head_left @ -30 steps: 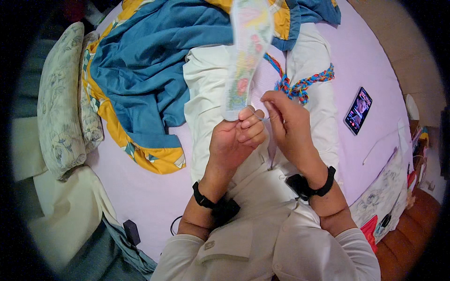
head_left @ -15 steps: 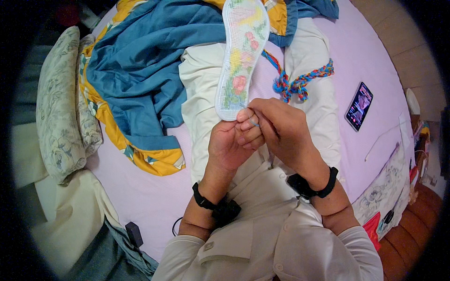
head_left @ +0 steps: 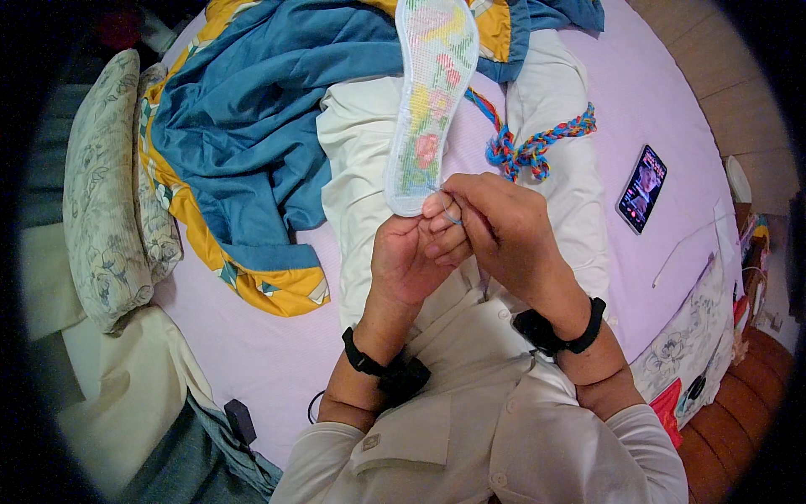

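A shoe insole (head_left: 432, 101) with a cross-stitched pattern of red flowers, yellow and green on white mesh points away from me. My left hand (head_left: 411, 260) is closed on its near end, fingers curled under and beside the edge. Thumb and forefinger of my right hand (head_left: 508, 223) are pinched together close against the left fingertips. A thin light blue thread (head_left: 453, 215) loops between the two hands beside the insole's near end. Whatever lies inside the right pinch is hidden by the fingers.
My legs in white trousers (head_left: 361, 160) stretch over a pink bedsheet (head_left: 243, 353). A blue and yellow quilt (head_left: 243, 126) lies left, beyond it a floral pillow (head_left: 105, 193). A braided multicoloured cord (head_left: 529, 155) rests on my right leg, a lit phone (head_left: 642, 189) farther right.
Hardly anything differs. The insole and both hands sit very slightly further left in view, along with the whole scene; the grip looks the same.
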A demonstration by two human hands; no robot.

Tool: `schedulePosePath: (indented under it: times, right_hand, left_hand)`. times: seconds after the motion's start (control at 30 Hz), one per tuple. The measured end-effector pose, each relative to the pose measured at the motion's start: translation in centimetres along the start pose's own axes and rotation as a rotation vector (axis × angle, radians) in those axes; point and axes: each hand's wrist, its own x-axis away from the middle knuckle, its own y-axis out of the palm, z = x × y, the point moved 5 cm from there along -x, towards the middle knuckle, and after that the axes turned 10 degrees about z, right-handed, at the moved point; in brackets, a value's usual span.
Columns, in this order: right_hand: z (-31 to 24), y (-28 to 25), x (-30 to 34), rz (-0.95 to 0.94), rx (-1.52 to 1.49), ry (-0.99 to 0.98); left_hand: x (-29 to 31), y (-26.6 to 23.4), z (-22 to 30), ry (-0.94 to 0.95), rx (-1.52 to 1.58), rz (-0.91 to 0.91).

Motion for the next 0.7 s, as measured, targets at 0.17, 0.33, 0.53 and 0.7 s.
schedulePosePath:
  times: [0.17, 0.33, 0.53, 0.7]
  right_hand:
    - [0.1, -0.6, -0.1, -0.048, -0.108, 0.069]
    - [0.8, -0.8, -0.1, -0.161, -0.252, 0.205]
    - [2.4, -0.8, 0.4, 0.048, -0.200, 0.237]
    - [1.4, -2.9, -0.2, 0.300, 0.256, -0.016]
  left_hand:
    - [0.0, -0.2, 0.4, 0.116, -0.172, 0.094]
    - [0.0, 0.8, 0.9, 0.307, -0.502, 0.200]
    - [-0.2, 0.5, 1.3, 0.466, -0.838, 0.252]
    - [0.2, 0.2, 2.0, 0.617, -0.994, 0.315]
